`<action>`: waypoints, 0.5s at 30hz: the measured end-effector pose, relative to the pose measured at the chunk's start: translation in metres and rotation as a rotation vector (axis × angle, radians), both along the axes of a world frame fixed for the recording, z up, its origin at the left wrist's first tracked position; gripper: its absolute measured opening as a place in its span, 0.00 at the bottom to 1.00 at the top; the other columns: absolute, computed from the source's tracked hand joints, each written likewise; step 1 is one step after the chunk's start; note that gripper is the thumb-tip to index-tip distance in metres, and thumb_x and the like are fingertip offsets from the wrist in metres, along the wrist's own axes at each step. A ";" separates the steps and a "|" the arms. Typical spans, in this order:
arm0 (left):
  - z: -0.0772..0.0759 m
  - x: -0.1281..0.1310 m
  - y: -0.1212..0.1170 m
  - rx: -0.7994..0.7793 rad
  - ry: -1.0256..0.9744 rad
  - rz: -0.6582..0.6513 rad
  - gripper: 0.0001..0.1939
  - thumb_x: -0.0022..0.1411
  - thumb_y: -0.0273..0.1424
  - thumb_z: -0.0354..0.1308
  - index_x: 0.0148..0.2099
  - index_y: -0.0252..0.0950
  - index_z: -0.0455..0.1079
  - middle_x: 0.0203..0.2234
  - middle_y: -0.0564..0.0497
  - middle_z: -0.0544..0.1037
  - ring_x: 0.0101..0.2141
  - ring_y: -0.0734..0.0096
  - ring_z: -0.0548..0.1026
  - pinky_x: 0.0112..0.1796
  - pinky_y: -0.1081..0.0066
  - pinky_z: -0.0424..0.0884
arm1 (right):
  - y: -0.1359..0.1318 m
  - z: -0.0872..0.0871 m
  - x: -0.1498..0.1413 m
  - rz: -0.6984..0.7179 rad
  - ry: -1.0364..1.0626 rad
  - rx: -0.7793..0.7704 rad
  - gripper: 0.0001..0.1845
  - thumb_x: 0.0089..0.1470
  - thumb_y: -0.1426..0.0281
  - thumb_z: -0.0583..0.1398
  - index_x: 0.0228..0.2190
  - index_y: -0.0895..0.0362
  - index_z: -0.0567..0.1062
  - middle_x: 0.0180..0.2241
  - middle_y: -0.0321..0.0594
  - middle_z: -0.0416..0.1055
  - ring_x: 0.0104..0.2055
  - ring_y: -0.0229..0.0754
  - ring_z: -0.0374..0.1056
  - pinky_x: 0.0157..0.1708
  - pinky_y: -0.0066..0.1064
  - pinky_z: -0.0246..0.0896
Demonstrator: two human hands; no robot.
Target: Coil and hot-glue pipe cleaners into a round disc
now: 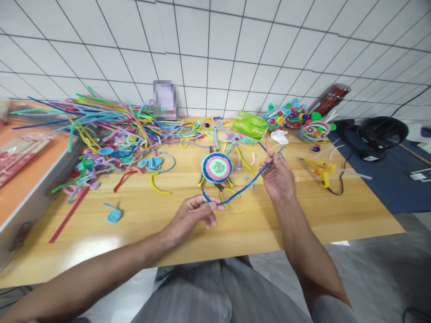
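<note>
A dark blue pipe cleaner (243, 188) stretches between my two hands in a shallow curve. My left hand (198, 208) pinches it near its lower left end, with a short tip poking up past the fingers. Higher and to the right, my right hand (278, 175) grips the other part between thumb and fingers. Just beyond the strand lies a round coiled disc (217, 167) with rings of blue, pink, white and pale green. Under the disc, a pair of pliers (201, 180) shows only in part. A small light blue coil (114, 215) rests on the table at left.
A large heap of coloured pipe cleaners (111, 116) fills the back left. A yellow glue gun (321, 171) lies at right, its cord running off. Behind stand decorated animal heads (314, 131), a green packet (249, 124) and a dark red flask (332, 99). An orange-lined box (37, 179) borders the left.
</note>
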State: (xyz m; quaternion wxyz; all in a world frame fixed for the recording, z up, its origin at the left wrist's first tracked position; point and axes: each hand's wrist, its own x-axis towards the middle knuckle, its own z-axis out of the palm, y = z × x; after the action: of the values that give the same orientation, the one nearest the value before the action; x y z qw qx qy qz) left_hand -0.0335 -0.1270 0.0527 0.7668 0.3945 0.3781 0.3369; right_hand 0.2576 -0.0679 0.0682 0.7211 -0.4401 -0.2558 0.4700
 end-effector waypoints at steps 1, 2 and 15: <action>0.000 -0.001 0.000 -0.003 -0.012 -0.047 0.28 0.55 0.51 0.79 0.44 0.33 0.80 0.38 0.42 0.89 0.24 0.72 0.81 0.26 0.73 0.75 | 0.000 0.000 0.001 0.004 -0.023 -0.001 0.23 0.46 0.55 0.81 0.35 0.53 0.80 0.26 0.27 0.77 0.25 0.32 0.73 0.21 0.20 0.66; -0.001 -0.002 0.001 -0.005 -0.020 -0.095 0.27 0.56 0.50 0.79 0.44 0.33 0.79 0.40 0.41 0.89 0.25 0.71 0.82 0.27 0.73 0.75 | -0.001 0.000 0.002 0.012 -0.043 -0.009 0.24 0.45 0.55 0.81 0.35 0.53 0.80 0.25 0.28 0.77 0.23 0.30 0.71 0.18 0.19 0.62; 0.002 -0.001 -0.004 0.394 0.203 0.146 0.21 0.61 0.48 0.75 0.34 0.36 0.74 0.32 0.44 0.90 0.19 0.75 0.77 0.24 0.74 0.71 | 0.001 0.006 0.007 0.150 0.086 -0.039 0.14 0.56 0.64 0.78 0.37 0.53 0.81 0.29 0.25 0.80 0.23 0.27 0.73 0.23 0.16 0.71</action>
State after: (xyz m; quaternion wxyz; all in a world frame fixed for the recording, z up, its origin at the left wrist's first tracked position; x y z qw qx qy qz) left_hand -0.0347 -0.1312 0.0552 0.6067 0.5399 0.4078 0.4173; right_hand 0.2642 -0.0666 0.0740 0.6853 -0.4131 -0.2478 0.5462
